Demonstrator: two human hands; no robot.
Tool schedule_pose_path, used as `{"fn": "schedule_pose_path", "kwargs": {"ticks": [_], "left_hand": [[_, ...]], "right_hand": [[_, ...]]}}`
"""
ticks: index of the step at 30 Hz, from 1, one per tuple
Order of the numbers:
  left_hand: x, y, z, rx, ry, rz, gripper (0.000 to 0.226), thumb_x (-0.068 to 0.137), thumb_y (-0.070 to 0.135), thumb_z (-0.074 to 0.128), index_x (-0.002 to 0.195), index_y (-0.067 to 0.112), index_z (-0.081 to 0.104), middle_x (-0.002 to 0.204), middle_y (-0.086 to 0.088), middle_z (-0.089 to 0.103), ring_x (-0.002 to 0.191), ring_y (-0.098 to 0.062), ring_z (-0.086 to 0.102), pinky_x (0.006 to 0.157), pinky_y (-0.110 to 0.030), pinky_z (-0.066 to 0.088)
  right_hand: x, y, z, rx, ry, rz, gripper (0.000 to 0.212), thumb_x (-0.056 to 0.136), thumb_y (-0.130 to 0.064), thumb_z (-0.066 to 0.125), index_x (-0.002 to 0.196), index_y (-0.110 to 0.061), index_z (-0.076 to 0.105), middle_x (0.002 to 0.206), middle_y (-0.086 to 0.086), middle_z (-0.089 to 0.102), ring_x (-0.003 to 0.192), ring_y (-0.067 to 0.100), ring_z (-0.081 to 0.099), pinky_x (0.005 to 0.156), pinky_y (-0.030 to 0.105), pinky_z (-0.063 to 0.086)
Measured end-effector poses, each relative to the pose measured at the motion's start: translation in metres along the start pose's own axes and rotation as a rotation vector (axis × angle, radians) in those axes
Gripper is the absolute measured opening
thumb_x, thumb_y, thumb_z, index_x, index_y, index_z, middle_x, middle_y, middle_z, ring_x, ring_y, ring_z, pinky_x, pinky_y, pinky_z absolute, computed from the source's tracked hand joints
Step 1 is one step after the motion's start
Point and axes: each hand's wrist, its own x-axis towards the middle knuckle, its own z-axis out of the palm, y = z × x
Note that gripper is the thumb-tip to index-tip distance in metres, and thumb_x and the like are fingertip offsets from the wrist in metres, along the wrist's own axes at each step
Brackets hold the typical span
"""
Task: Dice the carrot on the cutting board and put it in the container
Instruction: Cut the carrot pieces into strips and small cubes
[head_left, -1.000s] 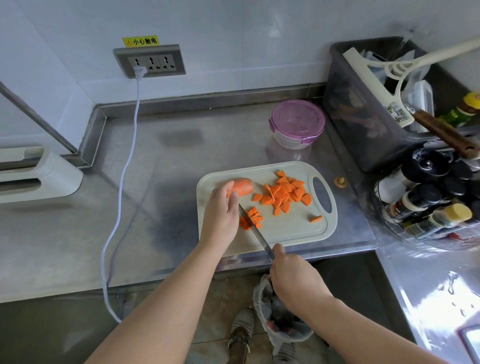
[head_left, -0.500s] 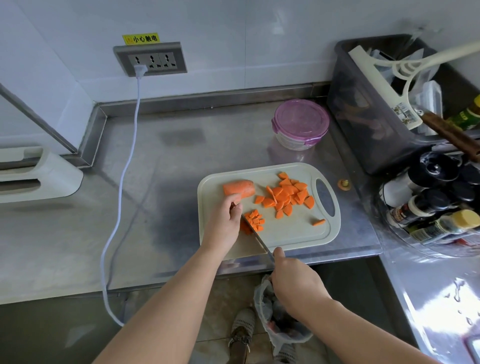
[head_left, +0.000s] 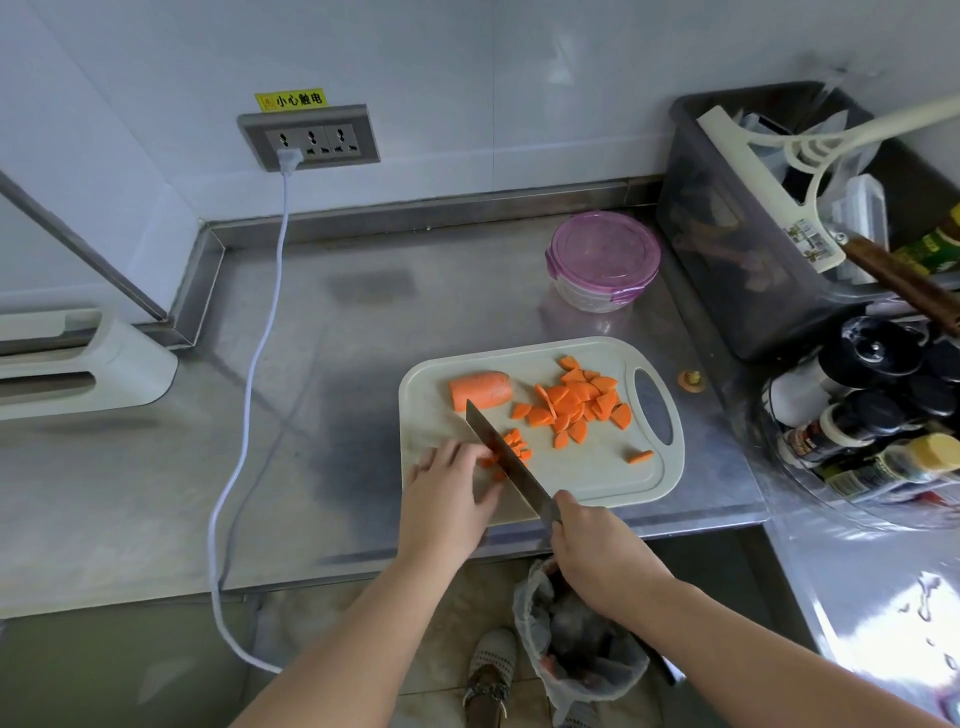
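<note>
A pale cutting board (head_left: 582, 478) lies on the steel counter. An uncut carrot chunk (head_left: 480, 389) lies at its far left, a heap of cut pieces (head_left: 579, 405) sits near the handle hole, and a small cluster of pieces (head_left: 514, 447) lies by the blade. My right hand (head_left: 597, 551) grips the knife (head_left: 506, 457), whose blade slants up and left across the board. My left hand (head_left: 449, 493) rests on the board's near left part, fingertips touching carrot pieces left of the blade. A round container with a purple lid (head_left: 602, 257) stands behind the board, lid on.
A dark bin (head_left: 727, 291) with utensils and a rack of bottles (head_left: 872, 415) crowd the right. A carrot end (head_left: 691, 379) lies beside the board. A white cord (head_left: 260, 364) runs from the wall socket over the counter edge. A white appliance (head_left: 78, 364) sits at left. A bagged waste bin (head_left: 576, 639) is below.
My left hand left the carrot chunk and drew back toward the board's near left. The knife lifted and swung so its tip now points near the chunk.
</note>
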Motion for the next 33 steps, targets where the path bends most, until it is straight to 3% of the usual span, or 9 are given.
{"fn": "schedule_pose_path", "kwargs": {"ticks": [5,10,15,18,22,28,33], "left_hand": [[0.010,0.004,0.005,0.110,0.013,-0.041,0.031,0.091,0.046,0.052,0.117,0.029,0.056,0.122,0.014,0.054,0.114,-0.017,0.046,0.095,-0.028,0.033],[0.013,0.002,0.003,0.053,0.040,-0.018,0.022,0.088,0.041,0.060,0.107,0.029,0.060,0.113,0.014,0.061,0.109,-0.016,0.052,0.092,-0.028,0.034],[0.010,-0.005,0.000,-0.054,0.156,0.037,0.019,0.077,0.027,0.076,0.091,0.023,0.065,0.095,0.008,0.063,0.088,-0.022,0.062,0.078,-0.031,0.038],[0.004,-0.007,0.002,-0.045,0.120,0.147,0.020,0.074,0.030,0.079,0.086,0.022,0.064,0.089,0.010,0.061,0.071,-0.016,0.062,0.072,-0.031,0.044],[-0.001,-0.002,0.013,0.058,-0.035,0.275,0.020,0.080,0.034,0.073,0.097,0.023,0.070,0.098,0.008,0.061,0.080,-0.016,0.064,0.077,-0.031,0.047],[0.009,0.004,0.004,0.031,0.056,0.148,0.019,0.088,0.028,0.064,0.106,0.025,0.068,0.103,0.008,0.059,0.079,-0.017,0.064,0.081,-0.030,0.041],[0.005,0.004,0.002,0.137,0.195,0.294,0.048,0.074,0.025,0.078,0.120,0.021,0.063,0.106,0.002,0.058,0.079,-0.019,0.063,0.072,-0.035,0.053]], "right_hand": [[-0.007,0.004,-0.009,0.067,0.044,-0.055,0.014,0.103,-0.021,0.035,0.111,-0.016,0.045,0.085,0.000,0.058,0.072,0.016,0.060,0.061,0.029,0.050],[-0.014,0.009,-0.022,0.088,0.079,-0.096,0.008,0.103,-0.024,0.034,0.102,-0.020,0.041,0.079,0.000,0.058,0.066,0.017,0.059,0.058,0.031,0.050],[-0.014,0.012,-0.029,0.100,0.100,-0.103,0.010,0.103,-0.022,0.032,0.096,-0.020,0.040,0.073,-0.002,0.053,0.058,0.012,0.052,0.049,0.023,0.038],[-0.014,0.015,-0.034,0.130,0.106,-0.113,0.015,0.102,-0.020,0.033,0.088,-0.020,0.039,0.066,-0.002,0.048,0.052,0.012,0.045,0.047,0.023,0.033],[-0.015,0.020,-0.036,0.067,0.055,-0.130,0.009,0.103,-0.023,0.033,0.095,-0.022,0.038,0.072,-0.005,0.049,0.058,0.010,0.048,0.052,0.020,0.037],[-0.016,0.023,-0.037,0.096,0.059,-0.109,0.009,0.103,-0.023,0.034,0.095,-0.022,0.039,0.074,-0.006,0.051,0.060,0.010,0.051,0.051,0.018,0.037],[-0.016,0.019,-0.041,0.154,0.022,-0.095,0.010,0.102,-0.020,0.035,0.095,-0.018,0.042,0.076,-0.002,0.052,0.061,0.014,0.055,0.052,0.022,0.045]]}}
